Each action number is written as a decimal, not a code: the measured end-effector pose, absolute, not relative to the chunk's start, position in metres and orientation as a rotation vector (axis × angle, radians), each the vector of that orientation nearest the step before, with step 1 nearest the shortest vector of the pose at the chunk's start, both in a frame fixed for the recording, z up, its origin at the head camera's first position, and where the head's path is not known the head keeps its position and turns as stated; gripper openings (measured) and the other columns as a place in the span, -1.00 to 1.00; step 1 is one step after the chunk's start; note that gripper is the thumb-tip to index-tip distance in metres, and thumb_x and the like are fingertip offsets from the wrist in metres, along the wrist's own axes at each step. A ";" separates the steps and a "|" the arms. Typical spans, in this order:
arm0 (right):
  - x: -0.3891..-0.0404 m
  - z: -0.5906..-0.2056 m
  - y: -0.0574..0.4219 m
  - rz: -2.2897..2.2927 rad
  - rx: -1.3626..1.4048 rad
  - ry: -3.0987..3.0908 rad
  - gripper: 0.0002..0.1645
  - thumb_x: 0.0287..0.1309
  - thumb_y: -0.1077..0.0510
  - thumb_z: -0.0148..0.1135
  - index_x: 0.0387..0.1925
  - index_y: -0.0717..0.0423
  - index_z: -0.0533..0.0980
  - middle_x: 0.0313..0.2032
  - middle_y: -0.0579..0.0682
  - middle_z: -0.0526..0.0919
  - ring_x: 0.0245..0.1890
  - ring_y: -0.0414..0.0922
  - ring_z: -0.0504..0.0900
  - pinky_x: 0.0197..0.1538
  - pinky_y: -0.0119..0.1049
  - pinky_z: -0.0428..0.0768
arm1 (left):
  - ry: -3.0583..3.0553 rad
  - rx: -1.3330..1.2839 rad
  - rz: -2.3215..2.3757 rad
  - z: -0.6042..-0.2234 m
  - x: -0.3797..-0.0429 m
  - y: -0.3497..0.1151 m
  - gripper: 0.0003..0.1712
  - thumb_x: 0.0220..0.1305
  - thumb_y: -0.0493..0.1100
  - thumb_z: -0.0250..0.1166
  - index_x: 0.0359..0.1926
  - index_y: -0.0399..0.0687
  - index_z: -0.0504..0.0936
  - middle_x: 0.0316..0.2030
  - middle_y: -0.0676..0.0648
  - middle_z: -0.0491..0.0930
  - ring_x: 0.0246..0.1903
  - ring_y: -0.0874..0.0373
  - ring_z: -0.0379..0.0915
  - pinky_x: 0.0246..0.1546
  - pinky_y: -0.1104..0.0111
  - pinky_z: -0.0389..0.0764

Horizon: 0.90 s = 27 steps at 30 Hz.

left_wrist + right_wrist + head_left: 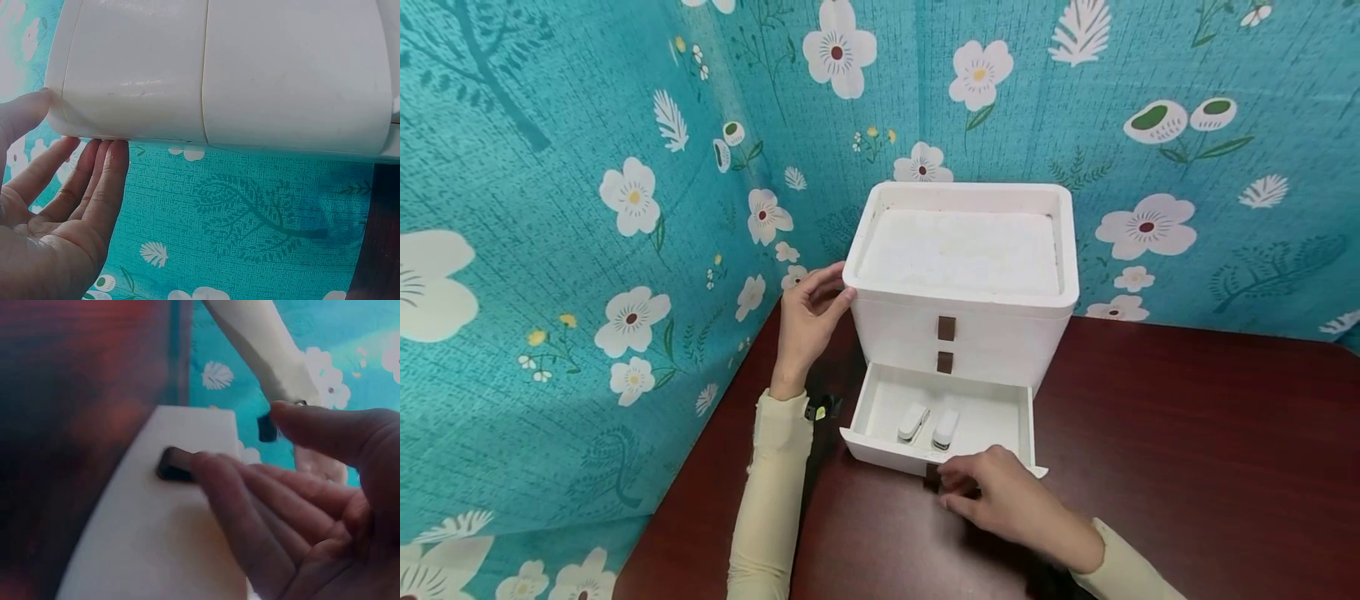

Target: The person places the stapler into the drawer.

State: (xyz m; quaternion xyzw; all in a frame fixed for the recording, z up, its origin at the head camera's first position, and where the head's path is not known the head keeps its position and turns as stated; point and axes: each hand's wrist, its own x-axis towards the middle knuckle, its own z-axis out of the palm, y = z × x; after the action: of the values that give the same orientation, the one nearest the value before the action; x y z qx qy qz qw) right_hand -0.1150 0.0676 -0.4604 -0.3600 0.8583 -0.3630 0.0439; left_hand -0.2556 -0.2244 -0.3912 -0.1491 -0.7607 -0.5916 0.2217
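A white drawer cabinet [880,317] stands on the table, its bottom drawer [1026,425] pulled out. Two small white rounded objects [913,422] with metallic-looking lower edges lie in that drawer; their kind is unclear. My left hand [807,321] touches the cabinet's upper left corner, thumb toward the front and fairly straight fingers against the side [144,81]. At the front of the open drawer is my right hand [996,496]. Its fingertips reach the brown pull tab [176,461], while the thumb stands apart from it.
Brown tabs [946,328] mark the two closed upper drawers. The cabinet's top is a shallow rimmed tray [962,250]. Beneath is a dark red table [1187,467]. Blue-green flowered cloth [1022,125] hangs behind and on the left, close to the cabinet.
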 end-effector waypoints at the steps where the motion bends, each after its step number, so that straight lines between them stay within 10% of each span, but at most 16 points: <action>1: -0.114 -0.463 0.067 -1.083 -1.094 2.629 -0.78 0.13 0.16 0.54 -0.19 0.17 0.75 -0.31 -0.01 0.87 -0.34 -0.31 0.81 -0.25 -0.36 0.76 | -2.101 -0.415 -1.638 -0.391 -0.255 -0.224 -0.51 0.34 -0.26 0.43 0.27 -0.19 0.65 0.18 -0.25 0.69 0.13 -0.16 0.69 0.14 -0.01 0.74; 9: -0.110 -0.472 0.068 -0.982 -1.050 2.722 -0.86 0.09 0.14 0.54 -0.37 0.00 0.67 -0.50 -0.21 0.75 -0.43 -0.37 0.67 -0.34 -0.40 0.64 | -2.093 -0.395 -1.646 -0.388 -0.258 -0.222 -0.49 0.32 -0.35 0.42 0.29 -0.28 0.61 0.21 -0.30 0.66 0.15 -0.21 0.67 0.17 -0.12 0.70; 27: -0.105 -0.485 0.066 -1.031 -1.019 2.680 -0.65 0.13 0.13 0.54 -0.06 0.13 0.69 -0.13 0.01 0.86 -0.10 -0.11 0.84 0.01 -0.15 0.78 | -2.101 -0.415 -1.631 -0.391 -0.256 -0.225 -0.51 0.34 -0.27 0.44 0.26 -0.22 0.65 0.19 -0.26 0.68 0.13 -0.15 0.69 0.15 0.00 0.73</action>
State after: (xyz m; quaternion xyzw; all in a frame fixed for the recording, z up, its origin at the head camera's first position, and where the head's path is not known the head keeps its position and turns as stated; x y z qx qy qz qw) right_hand -0.1054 0.0657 -0.4854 -0.3340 0.8786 -0.3379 0.0473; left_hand -0.2557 -0.2251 -0.3910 -0.1502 -0.7608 -0.5907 0.2230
